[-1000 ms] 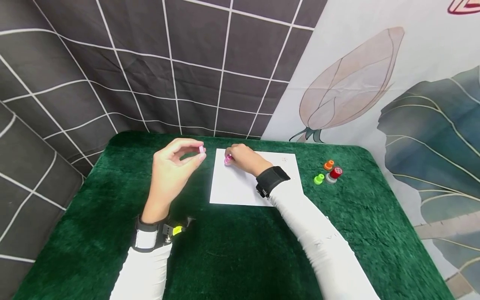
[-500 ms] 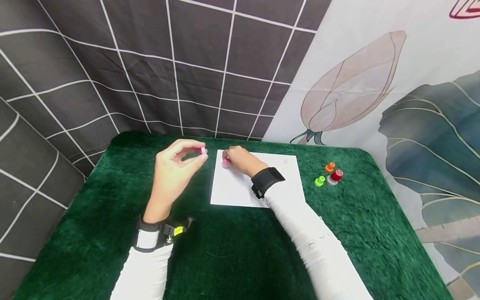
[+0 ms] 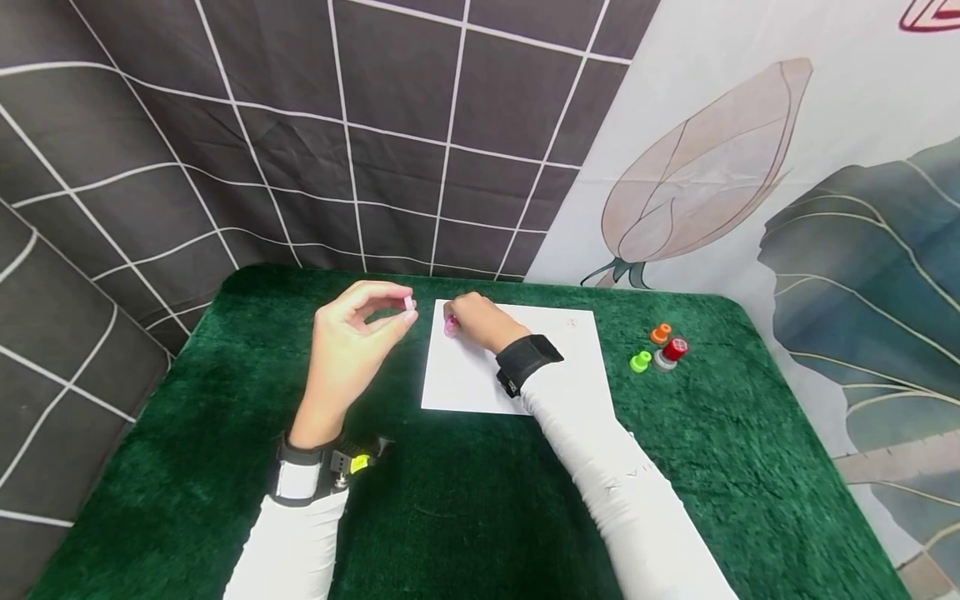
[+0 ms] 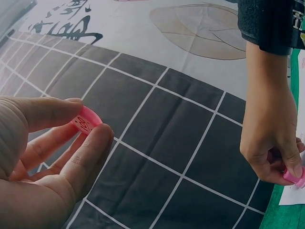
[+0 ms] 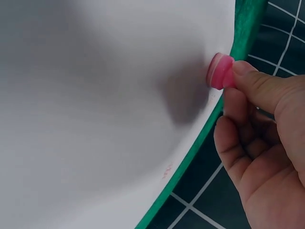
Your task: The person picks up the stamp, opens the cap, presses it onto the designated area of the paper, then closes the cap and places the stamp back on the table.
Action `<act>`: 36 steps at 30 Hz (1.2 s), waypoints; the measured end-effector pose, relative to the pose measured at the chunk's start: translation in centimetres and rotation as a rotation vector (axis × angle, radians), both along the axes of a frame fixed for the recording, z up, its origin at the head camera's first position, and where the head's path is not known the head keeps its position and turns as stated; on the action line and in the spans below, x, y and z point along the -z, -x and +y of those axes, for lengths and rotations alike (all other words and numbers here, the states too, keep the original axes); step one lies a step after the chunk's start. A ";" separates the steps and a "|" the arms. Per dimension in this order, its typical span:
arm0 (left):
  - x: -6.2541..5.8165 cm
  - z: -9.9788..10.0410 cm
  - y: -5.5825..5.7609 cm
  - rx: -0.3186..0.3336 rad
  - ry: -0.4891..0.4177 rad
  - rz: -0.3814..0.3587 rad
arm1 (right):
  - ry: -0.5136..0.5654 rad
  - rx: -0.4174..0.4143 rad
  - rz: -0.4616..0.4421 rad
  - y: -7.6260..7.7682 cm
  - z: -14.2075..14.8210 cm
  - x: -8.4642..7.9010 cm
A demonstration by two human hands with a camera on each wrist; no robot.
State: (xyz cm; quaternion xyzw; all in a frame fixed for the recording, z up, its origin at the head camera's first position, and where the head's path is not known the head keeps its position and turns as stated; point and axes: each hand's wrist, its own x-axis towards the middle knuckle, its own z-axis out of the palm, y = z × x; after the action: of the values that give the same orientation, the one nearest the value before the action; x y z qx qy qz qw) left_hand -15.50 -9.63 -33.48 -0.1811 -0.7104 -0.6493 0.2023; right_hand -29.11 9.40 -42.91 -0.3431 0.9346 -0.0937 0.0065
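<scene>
A small pink cap with a red design on its face is pinched between the thumb and fingers of my left hand, raised left of the white paper. My right hand grips a pink toy stamp by its knob, at the paper's far left corner. In the right wrist view the stamp's round face meets the sheet near its edge, so its underside is hidden. Small red prints show along that edge, one of them a round mark near the far right corner.
To the right of the paper stand an orange stamp, a green stamp and a red-topped stamp with a grey base. Green plush cloth covers the table. Behind it hangs a dark grid-patterned backdrop.
My right hand has shifted slightly left with the pink stamp, toward the paper's left edge. The left hand keeps the cap pinched in nearly the same place.
</scene>
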 end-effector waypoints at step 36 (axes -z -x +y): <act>0.0 -0.2 0.0 -0.007 -0.003 0.005 | 0.089 -0.010 -0.050 -0.5 0.3 0.7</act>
State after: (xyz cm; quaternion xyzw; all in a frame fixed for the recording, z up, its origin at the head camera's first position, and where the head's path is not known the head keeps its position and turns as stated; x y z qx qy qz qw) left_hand -15.46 -9.83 -33.45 -0.1799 -0.7095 -0.6491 0.2069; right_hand -28.64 9.69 -43.63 -0.3451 0.9274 -0.1435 0.0149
